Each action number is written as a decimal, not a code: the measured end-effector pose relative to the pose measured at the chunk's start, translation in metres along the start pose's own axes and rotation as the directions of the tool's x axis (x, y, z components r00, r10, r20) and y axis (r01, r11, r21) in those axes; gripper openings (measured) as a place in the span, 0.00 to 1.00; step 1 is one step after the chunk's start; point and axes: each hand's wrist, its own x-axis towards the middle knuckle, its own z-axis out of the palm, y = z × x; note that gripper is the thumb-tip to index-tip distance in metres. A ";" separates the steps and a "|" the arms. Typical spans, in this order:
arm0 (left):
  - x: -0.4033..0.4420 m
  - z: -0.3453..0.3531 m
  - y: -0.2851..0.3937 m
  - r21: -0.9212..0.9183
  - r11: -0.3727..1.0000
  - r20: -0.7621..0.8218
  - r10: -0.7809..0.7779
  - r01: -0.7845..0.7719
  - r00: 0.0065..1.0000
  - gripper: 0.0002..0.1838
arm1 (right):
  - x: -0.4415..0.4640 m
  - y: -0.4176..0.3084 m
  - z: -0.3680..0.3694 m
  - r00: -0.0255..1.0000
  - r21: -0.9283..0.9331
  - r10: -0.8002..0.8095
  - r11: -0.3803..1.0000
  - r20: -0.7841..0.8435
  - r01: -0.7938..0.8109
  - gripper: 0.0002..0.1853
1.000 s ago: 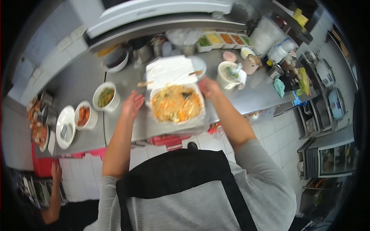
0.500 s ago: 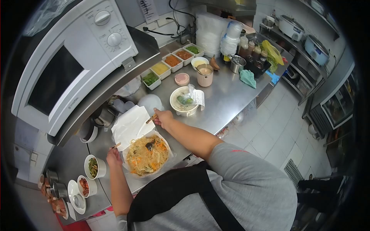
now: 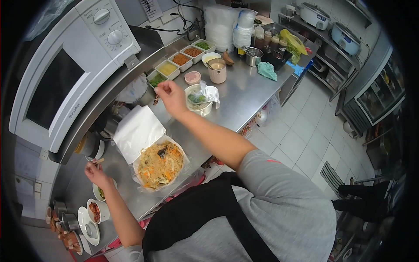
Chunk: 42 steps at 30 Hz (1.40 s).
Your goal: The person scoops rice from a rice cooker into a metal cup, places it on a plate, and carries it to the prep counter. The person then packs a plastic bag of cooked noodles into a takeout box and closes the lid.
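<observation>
Head view: box (image 3: 176, 142) open at the near edge of the counter (image 3: 238, 94), noodles (image 3: 160, 163) inside, lid (image 3: 139, 131) tilted back on its far side. Left hand (image 3: 97, 173), left of the box, fingers mostly closed, pinching a stick (image 3: 100, 161). Right hand (image 3: 172, 98), beyond the box and to its right, thumb and fingers nearly together, a brown piece (image 3: 156, 100) hanging at the tips; what it is, cannot tell.

Risks, my judgement: lid could flop onto the noodles if knocked; box could slide off the edge if a forearm brushes it or the loose plastic (image 3: 185, 170) around its base snags. Soup bowl (image 3: 201, 110), right of the box, could slop if the right wrist catches it.

Count: hands, two; box, one; lid, one; stick, one; brown piece, one; soup bowl, one; topping trays (image 3: 173, 75), five, beyond the box; side bowls (image 3: 104, 212), two, left of the box.
</observation>
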 end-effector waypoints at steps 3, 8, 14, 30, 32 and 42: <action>-0.034 0.046 0.044 0.039 0.999 0.263 -0.008 -0.002 0.965 0.12 | -0.008 -0.035 -0.024 0.966 0.309 0.149 0.927 0.212 -0.211 0.12; -0.191 0.154 0.075 0.311 0.935 0.752 -0.131 -0.172 0.646 0.14 | -0.113 -0.012 -0.067 0.620 0.513 0.538 0.355 0.571 -0.781 0.18; -0.277 0.221 0.019 0.144 0.719 0.949 0.094 -0.680 0.301 0.22 | -0.113 0.014 -0.172 0.355 0.537 0.745 -0.004 0.565 -0.844 0.26; -0.255 0.138 0.047 0.597 0.538 0.502 0.329 -0.596 0.800 0.25 | 0.149 0.148 -0.374 0.764 -0.762 -0.154 0.084 0.626 0.642 0.20; -0.233 0.084 0.033 0.708 0.601 0.225 0.308 -0.372 0.924 0.32 | 0.157 0.138 -0.365 0.916 -0.850 0.097 0.421 0.389 0.316 0.18; -0.190 -0.066 -0.022 0.474 0.796 0.319 -0.554 0.377 0.769 0.47 | -0.028 0.038 -0.217 0.653 -0.379 0.288 0.926 0.701 -0.003 0.17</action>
